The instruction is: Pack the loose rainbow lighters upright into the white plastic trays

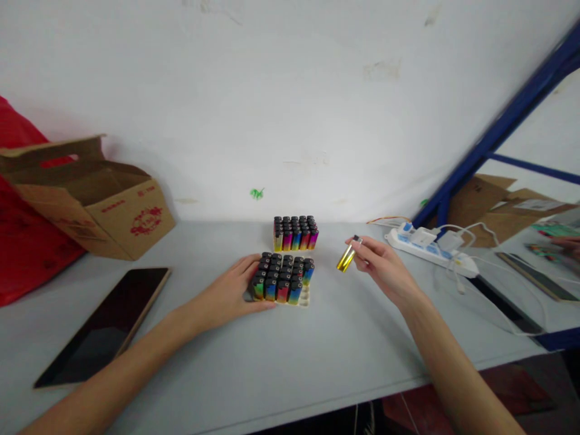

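Between the thumb and fingers of my right hand (376,263) is a yellow and silver lighter (347,257), tilted, its black top toward the fingers. My left hand (235,287) wraps the left side of a pale tray (305,296) filled with upright lighters (277,281) in rainbow colours with black tops. Along the tray's right side some round slots show with no lighter in them. Behind it stands a second block of upright lighters (296,234), near the wall. The held lighter is in the air to the right of both groups.
A cardboard box (122,217) and red bag (27,254) stand at left, with a dark tablet (104,326) in front. To the right lie a white power strip (430,251) with cables and a blue frame (489,145). Another person's hand (568,243) shows at the far right.
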`<act>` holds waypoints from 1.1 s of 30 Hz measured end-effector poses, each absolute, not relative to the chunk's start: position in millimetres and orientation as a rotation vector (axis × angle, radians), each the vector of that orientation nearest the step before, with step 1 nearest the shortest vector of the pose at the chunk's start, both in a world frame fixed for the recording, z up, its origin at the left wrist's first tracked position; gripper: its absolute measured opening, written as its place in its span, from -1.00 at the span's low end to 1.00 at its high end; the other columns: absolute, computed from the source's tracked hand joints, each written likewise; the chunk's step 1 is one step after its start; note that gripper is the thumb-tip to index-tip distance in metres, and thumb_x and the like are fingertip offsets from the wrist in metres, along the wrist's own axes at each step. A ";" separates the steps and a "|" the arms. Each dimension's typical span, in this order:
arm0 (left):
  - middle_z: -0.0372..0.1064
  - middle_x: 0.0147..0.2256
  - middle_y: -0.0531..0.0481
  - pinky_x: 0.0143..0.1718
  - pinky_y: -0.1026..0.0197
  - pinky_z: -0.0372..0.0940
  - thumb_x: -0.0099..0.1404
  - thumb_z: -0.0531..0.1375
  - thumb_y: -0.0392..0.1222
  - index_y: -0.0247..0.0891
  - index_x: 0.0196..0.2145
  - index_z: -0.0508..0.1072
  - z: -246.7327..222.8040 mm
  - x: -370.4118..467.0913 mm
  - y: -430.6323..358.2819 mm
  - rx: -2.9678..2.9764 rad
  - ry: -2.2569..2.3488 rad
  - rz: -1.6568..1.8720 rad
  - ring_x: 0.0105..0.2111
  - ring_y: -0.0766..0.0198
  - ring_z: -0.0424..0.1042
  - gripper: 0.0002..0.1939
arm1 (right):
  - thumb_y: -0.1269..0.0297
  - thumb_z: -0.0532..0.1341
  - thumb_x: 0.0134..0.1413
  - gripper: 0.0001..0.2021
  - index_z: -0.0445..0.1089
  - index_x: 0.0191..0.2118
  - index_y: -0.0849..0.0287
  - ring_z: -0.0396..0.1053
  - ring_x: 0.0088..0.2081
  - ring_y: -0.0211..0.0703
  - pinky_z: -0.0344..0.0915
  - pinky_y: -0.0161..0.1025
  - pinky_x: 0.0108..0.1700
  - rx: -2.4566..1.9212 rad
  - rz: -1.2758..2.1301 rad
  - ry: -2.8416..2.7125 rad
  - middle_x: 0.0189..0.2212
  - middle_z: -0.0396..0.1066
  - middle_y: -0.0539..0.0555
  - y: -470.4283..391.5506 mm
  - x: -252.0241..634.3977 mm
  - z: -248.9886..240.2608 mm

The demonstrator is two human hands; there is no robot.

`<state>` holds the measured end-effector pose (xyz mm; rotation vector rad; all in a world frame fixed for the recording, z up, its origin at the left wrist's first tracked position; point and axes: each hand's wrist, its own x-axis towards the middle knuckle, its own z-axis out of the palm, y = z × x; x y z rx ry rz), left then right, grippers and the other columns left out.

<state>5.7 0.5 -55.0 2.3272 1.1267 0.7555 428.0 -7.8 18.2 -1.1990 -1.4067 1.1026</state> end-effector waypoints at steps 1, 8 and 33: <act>0.61 0.57 -0.26 0.75 -0.38 0.44 0.45 0.62 0.55 0.00 0.58 0.63 -55.9 5.2 0.7 2.327 1.128 0.760 0.57 -0.42 0.60 -0.02 | -0.52 0.69 0.15 -0.30 0.73 -0.09 0.07 0.20 -0.38 -0.17 0.16 -0.18 -0.34 -1.166 1.097 -1.371 -0.37 0.39 -0.05 -0.9 418.8 23.6; 0.61 0.57 -0.22 0.71 -0.40 0.49 0.46 0.65 0.44 0.07 0.60 0.62 -58.9 1.2 -0.6 2.359 1.123 0.774 0.56 -0.39 0.61 -0.07 | -0.66 0.60 0.16 -0.23 0.41 -0.09 -0.08 0.45 -0.36 -0.09 0.48 -0.16 -0.24 -0.953 1.275 -1.293 -0.37 0.47 -0.09 32.0 366.6 23.0; 0.59 0.60 -0.23 0.76 -0.35 0.40 0.46 0.62 0.50 0.00 0.57 0.64 -53.8 2.2 1.0 2.306 1.186 0.710 0.58 -0.38 0.59 -0.07 | -0.53 0.17 0.65 -0.35 0.28 -0.27 -0.06 0.21 -0.43 -0.14 0.19 -0.16 -0.31 -1.186 0.800 -1.647 -0.49 0.25 -0.13 1.7 348.2 -21.0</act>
